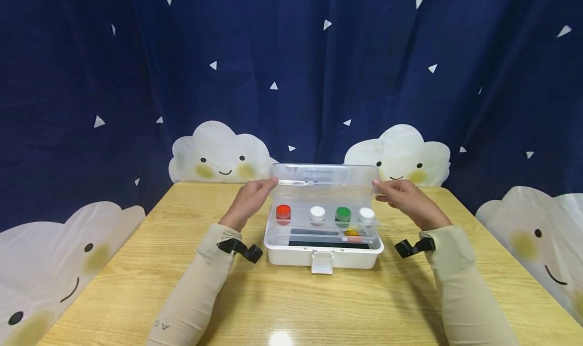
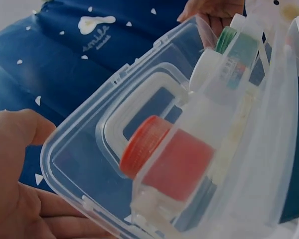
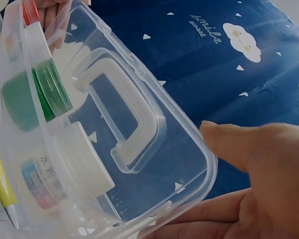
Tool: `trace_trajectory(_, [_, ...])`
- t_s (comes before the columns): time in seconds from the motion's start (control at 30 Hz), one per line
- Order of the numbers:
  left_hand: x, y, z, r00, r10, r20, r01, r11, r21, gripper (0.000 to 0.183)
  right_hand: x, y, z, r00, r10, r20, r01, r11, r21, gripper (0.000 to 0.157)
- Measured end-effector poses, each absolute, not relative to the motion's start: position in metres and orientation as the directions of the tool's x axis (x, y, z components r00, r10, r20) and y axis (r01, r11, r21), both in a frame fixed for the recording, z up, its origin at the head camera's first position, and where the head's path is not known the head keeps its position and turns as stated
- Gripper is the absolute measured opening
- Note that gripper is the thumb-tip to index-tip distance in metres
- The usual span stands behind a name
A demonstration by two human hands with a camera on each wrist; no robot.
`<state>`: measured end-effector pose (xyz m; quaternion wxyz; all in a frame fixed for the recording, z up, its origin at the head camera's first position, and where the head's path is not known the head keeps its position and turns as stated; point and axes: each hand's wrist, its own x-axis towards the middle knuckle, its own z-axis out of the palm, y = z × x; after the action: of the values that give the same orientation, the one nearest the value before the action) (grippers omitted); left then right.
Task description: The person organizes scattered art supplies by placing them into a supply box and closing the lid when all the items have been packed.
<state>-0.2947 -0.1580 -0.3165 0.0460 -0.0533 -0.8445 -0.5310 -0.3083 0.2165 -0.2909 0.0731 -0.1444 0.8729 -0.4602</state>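
Note:
A white toolbox-style storage box (image 1: 287, 257) stands on the table with its clear lid (image 1: 332, 174) raised. My left hand (image 1: 250, 199) holds the lid's left corner, thumb at the rim and fingers behind it. At the opposite corner, my right hand (image 1: 407, 199) grips the rim in the same way. The inner clear tray (image 1: 296, 215) is lifted and carries a red-capped paint jar (image 1: 283, 213), a green-capped paint jar (image 1: 343, 215) and two white-capped jars (image 1: 317, 214). Inside the lid shows a white handle (image 3: 134, 109).
Below the tray lie dark flat items (image 1: 314, 237) and a yellow item (image 1: 350, 232). A white latch (image 1: 322, 262) hangs at the box's front. The wooden table (image 1: 273, 305) extends around the box, with a dark blue curtain (image 1: 291, 83) behind.

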Motion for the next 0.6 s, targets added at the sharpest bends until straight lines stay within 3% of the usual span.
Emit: trace_trajectory(0.6, [-0.309, -0.168, -0.335, -0.958, 0.122, 0.261, 0.288, 0.46, 0.84, 0.064, -0.316, 0.221, -0.301, -0.945, -0.325, 0.038, -0.209, 0.507, -0.836, 0.072])
